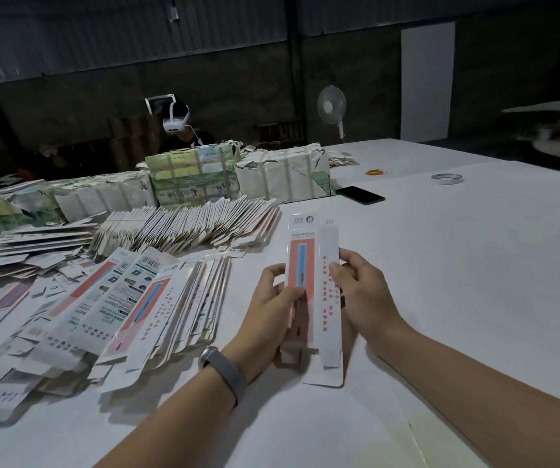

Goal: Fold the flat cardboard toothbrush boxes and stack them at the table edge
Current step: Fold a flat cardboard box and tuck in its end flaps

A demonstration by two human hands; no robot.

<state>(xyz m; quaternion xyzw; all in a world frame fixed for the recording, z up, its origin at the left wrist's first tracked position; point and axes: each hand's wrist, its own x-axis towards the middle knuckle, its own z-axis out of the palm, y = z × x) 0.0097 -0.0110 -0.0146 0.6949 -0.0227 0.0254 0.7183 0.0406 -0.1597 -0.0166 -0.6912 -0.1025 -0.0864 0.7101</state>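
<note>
Hands (271, 309) (363, 295), two; box (312, 292), one

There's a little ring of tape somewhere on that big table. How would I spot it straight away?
Start from the white table and look to its far right part, past the black phone. The roll of tape lies flat there by itself: a thin grey ring with a hollow middle, larger and paler than the small orange ring to its left.

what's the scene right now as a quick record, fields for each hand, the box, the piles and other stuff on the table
left hand: grips box's left edge
right hand: pinches box's right edge
box: long carton, part opened, held above table
flat boxes: fanned pile left of hands
leaning row: boxes on edge, behind the pile
wrapped bundles: at far side
phone: dark, lying flat
tape roll: far right
</note>
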